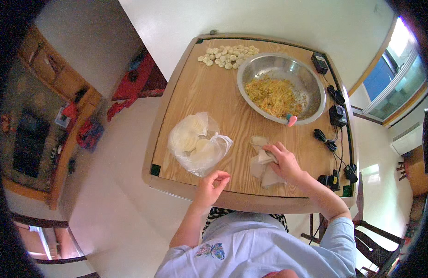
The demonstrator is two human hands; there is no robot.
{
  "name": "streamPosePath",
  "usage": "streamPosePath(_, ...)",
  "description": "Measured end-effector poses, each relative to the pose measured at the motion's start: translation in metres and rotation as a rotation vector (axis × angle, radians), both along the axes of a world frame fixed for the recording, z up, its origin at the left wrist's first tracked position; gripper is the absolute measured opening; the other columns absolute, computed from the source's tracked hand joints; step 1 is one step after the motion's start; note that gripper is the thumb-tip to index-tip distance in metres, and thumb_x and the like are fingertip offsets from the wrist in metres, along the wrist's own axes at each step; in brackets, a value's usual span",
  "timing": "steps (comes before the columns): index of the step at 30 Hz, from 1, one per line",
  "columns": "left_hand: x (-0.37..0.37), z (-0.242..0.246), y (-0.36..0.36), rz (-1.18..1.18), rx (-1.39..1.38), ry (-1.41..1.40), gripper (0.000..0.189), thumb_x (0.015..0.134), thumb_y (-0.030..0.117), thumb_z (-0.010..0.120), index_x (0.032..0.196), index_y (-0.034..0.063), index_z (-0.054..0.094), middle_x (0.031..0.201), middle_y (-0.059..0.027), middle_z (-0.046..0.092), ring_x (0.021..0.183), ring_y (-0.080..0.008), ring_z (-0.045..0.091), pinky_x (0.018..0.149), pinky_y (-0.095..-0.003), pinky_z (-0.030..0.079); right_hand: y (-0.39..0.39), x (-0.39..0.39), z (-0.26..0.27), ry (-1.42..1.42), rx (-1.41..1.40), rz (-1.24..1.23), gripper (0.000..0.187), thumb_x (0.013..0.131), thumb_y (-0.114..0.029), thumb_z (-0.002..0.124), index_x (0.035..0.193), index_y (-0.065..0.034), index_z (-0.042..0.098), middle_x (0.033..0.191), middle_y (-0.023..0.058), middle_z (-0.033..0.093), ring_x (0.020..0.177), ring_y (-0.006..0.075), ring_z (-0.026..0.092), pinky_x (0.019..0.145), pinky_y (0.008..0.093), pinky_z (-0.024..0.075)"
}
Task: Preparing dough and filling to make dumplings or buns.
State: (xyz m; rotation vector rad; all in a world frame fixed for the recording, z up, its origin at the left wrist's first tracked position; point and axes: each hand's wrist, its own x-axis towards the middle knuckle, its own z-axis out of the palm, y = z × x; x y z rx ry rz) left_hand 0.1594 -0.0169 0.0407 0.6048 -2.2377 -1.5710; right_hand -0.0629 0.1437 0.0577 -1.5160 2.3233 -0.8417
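My right hand (283, 160) grips a crumpled pale cloth (267, 172) lying on the wooden table near its front edge. My left hand (214, 186) is over the front edge, fingertips curled close together; whether anything thin lies between them cannot be told. Just beyond it sits a clear plastic bag (200, 165) with round, pale dough wrappers (204, 148) inside. A large steel bowl (314, 113) holds a yellow-orange chopped filling (271, 95), and a utensil's pink handle end (292, 120) shows at its near rim. At the back, many small round dough pieces (231, 55) lie spread beside the bowl.
Black power adapters (338, 115) and coiled cables (325, 139) run along the table's right side (353, 139). A white wall stands behind the table. A dark wooden chair (377, 246) is at the lower right. To the left, a wooden cabinet (69, 146) stands across the floor.
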Motion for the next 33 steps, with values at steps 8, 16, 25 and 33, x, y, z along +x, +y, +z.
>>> streamPosePath(8, -0.037, 0.013, 0.046, -0.306, -0.291, 0.197, 0.052, 0.072, 0.004, 0.063, 0.122, 0.0102, 0.048, 0.119, -0.0107, 0.049, 0.106, -0.0254, 0.051, 0.088, -0.0341, 0.044, 0.042, 0.027, 0.023, 0.176, 0.161, 0.43, 0.062, 0.064, -0.01, 0.066, 0.122, -0.0174, 0.044, 0.104, 0.0104, 0.048, 0.095, 0.0305, 0.051, 0.076, 0.0408, 0.0452)
streamPosePath(16, -0.034, -0.008, 0.051, -0.439, -0.533, 0.195, 0.045, 0.067, 0.003, 0.066, 0.109, 0.0144, 0.053, 0.103, -0.0118, 0.051, 0.095, -0.0293, 0.052, 0.081, -0.0401, 0.044, 0.093, 0.027, 0.006, 0.192, 0.32, 0.225, 0.055, 0.071, -0.017, 0.063, 0.123, -0.0181, 0.044, 0.119, 0.0124, 0.044, 0.108, 0.0314, 0.043, 0.09, 0.0432, 0.0364)
streamPosePath(25, -0.107, -0.031, 0.013, -0.09, -0.48, 0.073, 0.033, 0.065, 0.007, 0.067, 0.093, 0.0095, 0.051, 0.101, -0.0101, 0.05, 0.092, -0.0288, 0.05, 0.077, -0.0418, 0.042, 0.027, -0.037, -0.009, 0.187, 0.028, 0.039, 0.049, 0.071, -0.007, 0.058, 0.118, -0.0203, 0.052, 0.116, 0.0118, 0.047, 0.102, 0.0322, 0.047, 0.088, 0.0445, 0.0382)
streamPosePath(33, -0.014, -0.021, 0.015, -0.401, -0.739, 0.077, 0.039, 0.067, 0.004, 0.063, 0.103, 0.0191, 0.063, 0.099, -0.0043, 0.052, 0.097, -0.0229, 0.049, 0.079, -0.0387, 0.041, 0.064, 0.032, -0.001, 0.294, 0.046, 0.461, 0.059, 0.066, -0.007, 0.059, 0.121, -0.0258, 0.051, 0.119, 0.0093, 0.046, 0.107, 0.0286, 0.046, 0.087, 0.0415, 0.0394)
